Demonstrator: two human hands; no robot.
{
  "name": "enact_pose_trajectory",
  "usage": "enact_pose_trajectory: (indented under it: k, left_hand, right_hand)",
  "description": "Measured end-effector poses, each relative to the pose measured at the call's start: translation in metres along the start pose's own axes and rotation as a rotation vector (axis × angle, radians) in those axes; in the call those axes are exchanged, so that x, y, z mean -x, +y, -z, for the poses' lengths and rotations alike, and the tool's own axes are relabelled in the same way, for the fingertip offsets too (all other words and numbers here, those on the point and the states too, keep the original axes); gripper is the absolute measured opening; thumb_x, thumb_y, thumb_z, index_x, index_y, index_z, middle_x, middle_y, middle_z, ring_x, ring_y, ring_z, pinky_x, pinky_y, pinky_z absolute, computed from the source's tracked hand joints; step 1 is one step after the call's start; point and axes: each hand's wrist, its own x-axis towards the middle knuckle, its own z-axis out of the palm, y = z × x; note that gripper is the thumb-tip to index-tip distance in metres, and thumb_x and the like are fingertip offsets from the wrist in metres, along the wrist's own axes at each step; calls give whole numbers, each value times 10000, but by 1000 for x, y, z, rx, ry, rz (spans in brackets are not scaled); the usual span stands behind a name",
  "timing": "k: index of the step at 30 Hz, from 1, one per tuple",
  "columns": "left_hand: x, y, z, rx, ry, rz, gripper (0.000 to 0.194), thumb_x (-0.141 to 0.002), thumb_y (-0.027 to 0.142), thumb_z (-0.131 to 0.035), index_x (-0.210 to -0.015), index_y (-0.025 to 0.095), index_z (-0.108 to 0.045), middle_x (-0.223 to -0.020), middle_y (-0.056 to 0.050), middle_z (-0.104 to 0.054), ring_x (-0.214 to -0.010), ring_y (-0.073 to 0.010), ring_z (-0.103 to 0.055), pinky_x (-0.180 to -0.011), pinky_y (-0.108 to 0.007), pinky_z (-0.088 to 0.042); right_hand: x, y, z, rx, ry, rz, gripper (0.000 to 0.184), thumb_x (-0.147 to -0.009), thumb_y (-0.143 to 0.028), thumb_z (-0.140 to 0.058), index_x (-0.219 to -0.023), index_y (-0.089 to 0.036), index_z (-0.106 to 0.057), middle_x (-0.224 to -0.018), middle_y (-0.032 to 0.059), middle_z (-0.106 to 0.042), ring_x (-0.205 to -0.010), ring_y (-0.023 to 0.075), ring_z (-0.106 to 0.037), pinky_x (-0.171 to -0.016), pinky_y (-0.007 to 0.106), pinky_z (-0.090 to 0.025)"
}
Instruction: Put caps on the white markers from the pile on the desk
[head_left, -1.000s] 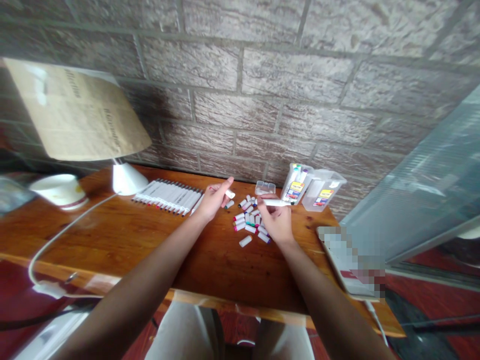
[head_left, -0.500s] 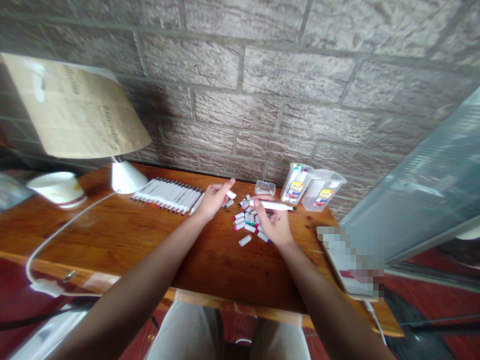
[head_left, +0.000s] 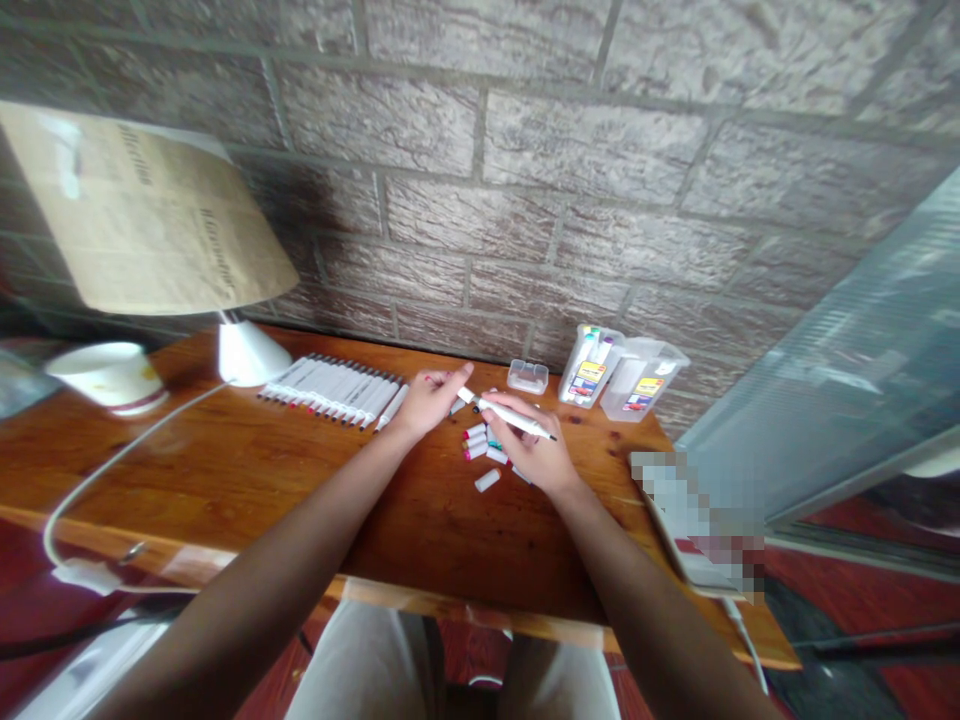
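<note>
The left hand [head_left: 431, 400] had its fingers closed on a short white plastic cap [head_left: 466, 396], and the right hand [head_left: 546, 458] had its fingers gripping a slim white marker with a dark tip [head_left: 517, 418]. Both things were held up over the wooden surface [head_left: 420, 530], nearer its far edge than its near one. The marker slanted, its one end pointing at the cap (whether the two touched was too small to tell).

The step in hand looked like bringing the cap and that end of the marker together. As I judged it, this called for a steady left hand, the marker turned into line with the cap, and a straight, gentle push with no sideways lean.

Loose white caps with coloured ends [head_left: 475, 435] lay under and beside the right hand, partly hidden by it. To the left, a row of white markers with dark ends [head_left: 337, 388] lay side by side towards the far edge. A small clear plastic box [head_left: 528, 377] stood close to that edge, and two clear plastic cases [head_left: 643, 382] stood towards the far right corner, one with markers in it.
</note>
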Motion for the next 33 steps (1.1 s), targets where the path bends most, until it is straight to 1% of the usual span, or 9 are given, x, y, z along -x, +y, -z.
enact_pose_trajectory:
  k: [3, 5, 8, 10, 17, 21, 26, 29, 33]
  left_hand:
    - [-1, 1, 0, 30, 20, 11, 649, -851, 629, -528, -378, 199, -412, -339, 25, -366, -370, -90, -359, -479, -275, -292]
    - [-3, 3, 1, 92, 55, 16, 669, -853, 638, -519, -363, 203, -385, -330, 22, -348, -361, -86, -343, -477, -277, -290]
    - [-4, 4, 2, 166, 99, 24, 665, -838, 640, -544, -365, 205, -376, -333, 20, -350, -363, -82, -336, -478, -279, -288]
    - [-4, 4, 3, 178, 92, 29, 660, -836, 632, -553, -365, 204, -379, -337, 19, -355, -370, -82, -338, -490, -280, -294]
    - [-6, -1, 1, 230, 10, 13, 646, -862, 601, -529, -370, 201, -406, -361, 11, -382, -405, -95, -369, -525, -285, -308]
    - [-7, -3, 1, 260, 3, 42, 611, -840, 597, -563, -396, 197, -434, -380, 13, -404, -405, -93, -359, -505, -286, -280]
    - [-7, -4, 1, 300, -16, 67, 598, -824, 602, -577, -412, 197, -422, -383, 18, -401, -394, -88, -346, -482, -285, -256]
    - [-7, -3, 1, 305, -24, 70, 602, -819, 611, -579, -415, 194, -420, -389, 16, -408, -394, -85, -350, -479, -282, -260]
    - [-8, -4, 1, 342, -25, 82, 587, -789, 617, -615, -433, 187, -434, -398, 17, -415, -398, -80, -346, -468, -270, -248]
  right_hand:
    - [-1, 2, 1, 58, 127, -37, 201, -892, -367, -607, -932, -206, -721, -804, 23, -744, -596, 136, -631, -574, 249, -499]
    - [-2, 6, 3, 68, 219, -79, 203, -883, -367, -607, -838, -191, -698, -701, 15, -708, -527, 127, -583, -522, 244, -464]
    - [-4, 14, 6, 14, 296, -108, 214, -885, -382, -601, -876, -184, -683, -725, 20, -701, -539, 127, -578, -505, 236, -448]
    - [-4, 17, 6, -17, 327, -118, 226, -882, -397, -606, -918, -186, -678, -751, 21, -700, -563, 130, -588, -509, 234, -450]
    - [-5, 17, -1, -131, 280, -127, 226, -880, -400, -627, -937, -185, -667, -751, 30, -704, -614, 151, -643, -589, 257, -512]
    - [-5, 22, 0, -112, 304, -142, 245, -891, -414, -615, -957, -184, -667, -743, 25, -690, -596, 143, -620, -562, 252, -497]
    - [-4, 26, 1, -86, 315, -151, 242, -877, -413, -635, -962, -189, -669, -779, 23, -687, -615, 141, -620, -558, 249, -491]
    - [-5, 26, 1, -96, 319, -159, 250, -868, -416, -646, -962, -186, -668, -770, 21, -680, -614, 144, -621, -552, 249, -488]
    - [-6, 27, 0, -126, 346, -158, 270, -872, -431, -638, -975, -183, -662, -820, 31, -692, -629, 143, -621, -567, 253, -493]
